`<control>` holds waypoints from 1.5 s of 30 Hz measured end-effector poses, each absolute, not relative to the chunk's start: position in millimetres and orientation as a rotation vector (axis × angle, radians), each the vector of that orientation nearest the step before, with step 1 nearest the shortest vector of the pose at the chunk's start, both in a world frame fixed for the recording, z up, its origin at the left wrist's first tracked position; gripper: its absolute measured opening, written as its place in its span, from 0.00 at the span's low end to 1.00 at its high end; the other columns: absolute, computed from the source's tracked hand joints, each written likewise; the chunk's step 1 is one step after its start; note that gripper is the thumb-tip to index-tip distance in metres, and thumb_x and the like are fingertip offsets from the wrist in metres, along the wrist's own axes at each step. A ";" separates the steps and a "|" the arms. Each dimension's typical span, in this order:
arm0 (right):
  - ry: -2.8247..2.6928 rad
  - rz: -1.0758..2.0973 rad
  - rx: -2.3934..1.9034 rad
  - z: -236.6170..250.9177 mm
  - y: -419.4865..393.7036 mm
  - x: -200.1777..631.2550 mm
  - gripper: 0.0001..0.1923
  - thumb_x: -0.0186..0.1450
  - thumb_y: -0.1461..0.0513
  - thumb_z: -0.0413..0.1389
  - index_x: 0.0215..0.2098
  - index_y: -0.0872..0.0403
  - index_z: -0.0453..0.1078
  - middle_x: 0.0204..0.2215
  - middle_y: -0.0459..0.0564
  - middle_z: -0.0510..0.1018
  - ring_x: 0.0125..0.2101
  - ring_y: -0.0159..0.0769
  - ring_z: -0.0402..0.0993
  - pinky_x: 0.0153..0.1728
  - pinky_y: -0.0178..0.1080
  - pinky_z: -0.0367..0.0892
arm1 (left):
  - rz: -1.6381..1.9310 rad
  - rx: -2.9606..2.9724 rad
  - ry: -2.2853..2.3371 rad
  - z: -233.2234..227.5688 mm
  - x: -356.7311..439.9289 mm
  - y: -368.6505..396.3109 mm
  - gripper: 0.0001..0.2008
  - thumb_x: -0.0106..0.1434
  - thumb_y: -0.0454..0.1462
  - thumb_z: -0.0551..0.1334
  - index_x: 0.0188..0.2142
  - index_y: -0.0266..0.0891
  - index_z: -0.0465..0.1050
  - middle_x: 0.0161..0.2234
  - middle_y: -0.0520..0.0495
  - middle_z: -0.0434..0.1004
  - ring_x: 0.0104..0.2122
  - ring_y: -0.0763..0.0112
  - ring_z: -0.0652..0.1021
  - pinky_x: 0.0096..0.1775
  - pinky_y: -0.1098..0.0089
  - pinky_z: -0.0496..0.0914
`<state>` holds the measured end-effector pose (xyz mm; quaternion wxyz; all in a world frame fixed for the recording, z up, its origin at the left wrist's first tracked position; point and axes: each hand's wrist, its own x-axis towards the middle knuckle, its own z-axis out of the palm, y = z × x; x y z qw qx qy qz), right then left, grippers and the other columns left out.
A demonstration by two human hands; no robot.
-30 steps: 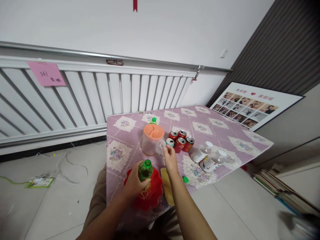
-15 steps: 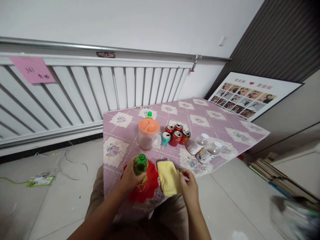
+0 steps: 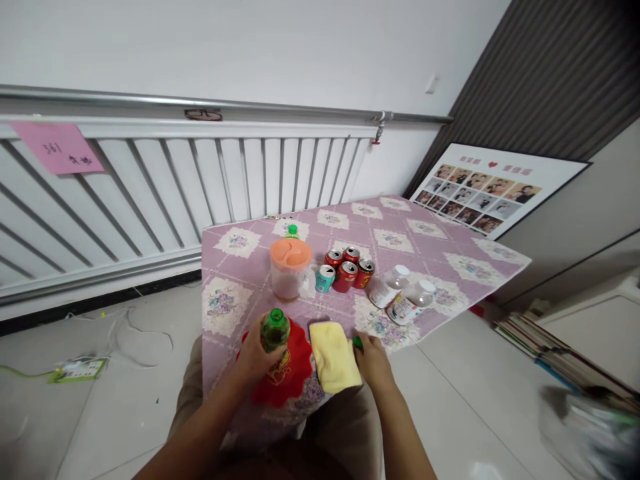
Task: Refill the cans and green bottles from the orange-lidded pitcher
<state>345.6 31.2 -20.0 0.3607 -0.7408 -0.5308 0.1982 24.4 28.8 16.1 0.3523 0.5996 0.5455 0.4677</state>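
Note:
My left hand [image 3: 253, 352] grips an uncapped green bottle [image 3: 275, 329] standing on a red mat [image 3: 280, 380] at the near edge of the table [image 3: 450, 257]. My right hand [image 3: 373, 360] lies beside a folded yellow cloth [image 3: 334, 356], its fingertips on a small green cap [image 3: 358, 343]. Further back stand a clear jug with an orange lid [image 3: 290, 268], a teal can [image 3: 325, 278] and three red cans [image 3: 349, 267].
Two clear bottles with white caps [image 3: 403, 295] lie on the table's right half. Another green-capped bottle [image 3: 291, 231] stands behind the jug. A white radiator [image 3: 165, 193] runs along the wall. A photo board [image 3: 493, 193] leans at the right; books [image 3: 550, 353] lie on the floor.
My right hand drew back from the teal can by the jug to the green cap at the table's near edge. The left hand kept its hold on the green bottle.

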 end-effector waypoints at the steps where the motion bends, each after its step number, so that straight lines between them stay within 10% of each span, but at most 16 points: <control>1: -1.377 0.517 -1.902 -18.9 32.8 346.1 0.18 0.54 0.62 0.57 0.42 0.51 0.80 0.36 0.53 0.75 0.38 0.44 0.72 0.49 0.46 0.66 | 1.210 1.545 1.407 17.1 24.7 29.0 0.36 0.52 0.37 0.71 0.60 0.41 0.62 0.56 0.39 0.74 0.55 0.57 0.76 0.59 0.53 0.68; 8: -1.316 0.534 -1.832 4.5 42.6 343.3 0.10 0.51 0.55 0.60 0.29 0.51 0.73 0.26 0.49 0.74 0.30 0.43 0.70 0.39 0.47 0.68 | 1.207 1.537 1.377 21.4 25.4 29.5 0.35 0.52 0.34 0.70 0.58 0.41 0.62 0.53 0.41 0.76 0.53 0.58 0.77 0.58 0.53 0.69; 13: -1.357 0.665 -1.617 55.3 42.8 292.9 0.23 0.58 0.44 0.58 0.41 0.52 0.73 0.31 0.48 0.78 0.32 0.40 0.73 0.37 0.43 0.70 | 1.186 1.528 1.356 25.6 25.0 28.1 0.36 0.52 0.33 0.70 0.59 0.41 0.62 0.54 0.40 0.75 0.55 0.56 0.77 0.59 0.53 0.69; 22: -1.742 0.831 -1.204 151.6 40.2 196.6 0.15 0.62 0.57 0.59 0.47 0.49 0.76 0.36 0.48 0.78 0.34 0.37 0.73 0.39 0.39 0.70 | 1.252 1.557 1.339 27.4 26.5 26.8 0.36 0.51 0.32 0.70 0.59 0.43 0.62 0.56 0.41 0.73 0.55 0.56 0.75 0.58 0.53 0.69; 45: -2.205 0.572 -1.300 154.5 51.9 170.1 0.17 0.63 0.69 0.59 0.50 0.51 0.75 0.42 0.53 0.75 0.47 0.45 0.71 0.50 0.49 0.69 | 1.274 1.565 1.293 28.8 27.4 28.2 0.33 0.51 0.32 0.67 0.57 0.42 0.63 0.54 0.41 0.73 0.54 0.53 0.75 0.57 0.51 0.69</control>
